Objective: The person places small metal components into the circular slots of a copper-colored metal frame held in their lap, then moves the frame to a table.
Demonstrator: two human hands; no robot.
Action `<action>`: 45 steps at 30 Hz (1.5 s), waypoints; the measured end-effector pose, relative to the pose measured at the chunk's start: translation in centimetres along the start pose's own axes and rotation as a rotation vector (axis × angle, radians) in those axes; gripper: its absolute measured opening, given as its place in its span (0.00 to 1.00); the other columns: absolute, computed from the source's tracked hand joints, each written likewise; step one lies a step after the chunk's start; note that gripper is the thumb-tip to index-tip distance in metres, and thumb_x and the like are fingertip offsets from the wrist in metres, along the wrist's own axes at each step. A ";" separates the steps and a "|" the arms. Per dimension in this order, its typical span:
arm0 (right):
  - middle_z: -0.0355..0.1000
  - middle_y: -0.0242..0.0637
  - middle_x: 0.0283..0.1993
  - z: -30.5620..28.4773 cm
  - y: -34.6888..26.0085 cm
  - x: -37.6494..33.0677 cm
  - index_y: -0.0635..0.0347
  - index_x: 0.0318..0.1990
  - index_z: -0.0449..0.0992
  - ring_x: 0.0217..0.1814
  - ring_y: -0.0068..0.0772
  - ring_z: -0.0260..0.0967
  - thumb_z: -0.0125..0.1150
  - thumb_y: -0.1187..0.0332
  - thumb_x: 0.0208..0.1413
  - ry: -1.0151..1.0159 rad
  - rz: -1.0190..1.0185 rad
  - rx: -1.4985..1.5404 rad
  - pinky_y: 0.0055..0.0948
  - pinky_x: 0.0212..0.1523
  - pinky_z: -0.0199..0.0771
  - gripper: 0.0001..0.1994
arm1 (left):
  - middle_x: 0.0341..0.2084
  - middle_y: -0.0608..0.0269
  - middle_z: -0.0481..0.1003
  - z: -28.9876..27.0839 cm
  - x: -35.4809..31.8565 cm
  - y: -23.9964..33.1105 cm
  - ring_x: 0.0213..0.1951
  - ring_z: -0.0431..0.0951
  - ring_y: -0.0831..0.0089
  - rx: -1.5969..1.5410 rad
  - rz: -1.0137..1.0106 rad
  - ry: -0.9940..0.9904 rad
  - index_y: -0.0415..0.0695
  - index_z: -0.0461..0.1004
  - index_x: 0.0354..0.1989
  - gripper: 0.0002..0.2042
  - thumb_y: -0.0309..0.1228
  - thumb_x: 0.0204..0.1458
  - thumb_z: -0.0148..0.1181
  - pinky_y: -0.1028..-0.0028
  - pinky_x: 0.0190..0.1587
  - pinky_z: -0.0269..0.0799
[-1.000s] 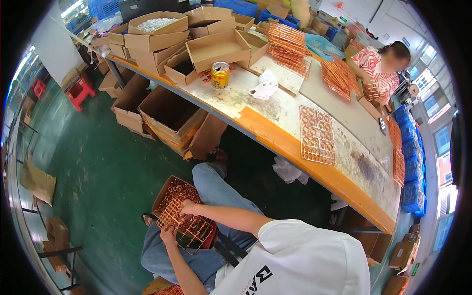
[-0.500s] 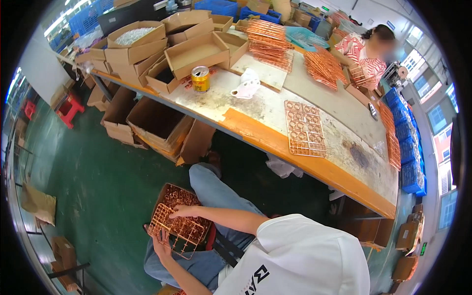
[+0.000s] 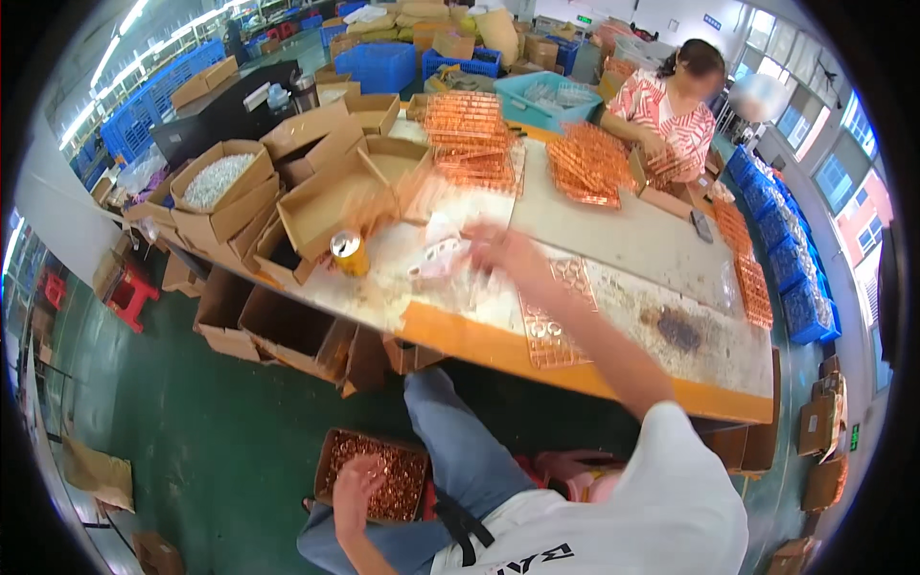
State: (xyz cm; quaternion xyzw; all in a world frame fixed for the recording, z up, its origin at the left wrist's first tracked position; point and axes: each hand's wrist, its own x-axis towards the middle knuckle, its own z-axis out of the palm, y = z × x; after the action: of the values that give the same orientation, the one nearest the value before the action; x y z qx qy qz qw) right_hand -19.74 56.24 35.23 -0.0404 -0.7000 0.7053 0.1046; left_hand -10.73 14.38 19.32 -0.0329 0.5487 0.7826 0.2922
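My right hand [image 3: 494,247] is stretched over the table beside a crumpled white bag-like thing [image 3: 443,257]; motion smears its fingers. To its left, a blurred copper-coloured shape [image 3: 379,209] shows in front of the cardboard trays; I cannot make out its outline. A copper-coloured grid rack [image 3: 556,345] lies on the table, partly under my right forearm. Low by my legs, my left hand [image 3: 357,482] hovers at a cardboard box [image 3: 326,460] full of small copper-coloured rings [image 3: 398,484]. Its fingers are extended, with nothing seen in them.
A yellow can [image 3: 350,254] stands near the table's left edge, by stacked cardboard trays [image 3: 335,206]. Copper racks are piled at the back [image 3: 470,139] and right [image 3: 586,163]. A co-worker [image 3: 661,120] sits across the table. Open cartons [image 3: 287,321] stand under it.
The grid rack I held over the box has left my lap. My right hand has swung up over the table, while my left hand stays by the box. The view has tilted up.
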 end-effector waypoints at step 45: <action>0.69 0.37 0.40 20.5 13.3 -16.2 0.60 0.41 0.65 0.41 0.34 0.72 0.58 0.79 0.49 -0.579 0.774 0.535 0.31 0.43 0.75 0.13 | 0.41 0.59 0.72 1.3 -7.1 -3.3 0.41 0.73 0.75 -0.131 0.423 0.548 0.37 0.60 0.54 0.26 0.17 0.44 0.57 0.78 0.39 0.73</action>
State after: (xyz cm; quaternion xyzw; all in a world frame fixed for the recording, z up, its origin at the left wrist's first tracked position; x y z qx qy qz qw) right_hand -9.30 32.86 20.88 -0.0714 -0.4306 0.8278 -0.3525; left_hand -2.87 13.33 19.68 -0.1459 0.5499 0.8215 -0.0370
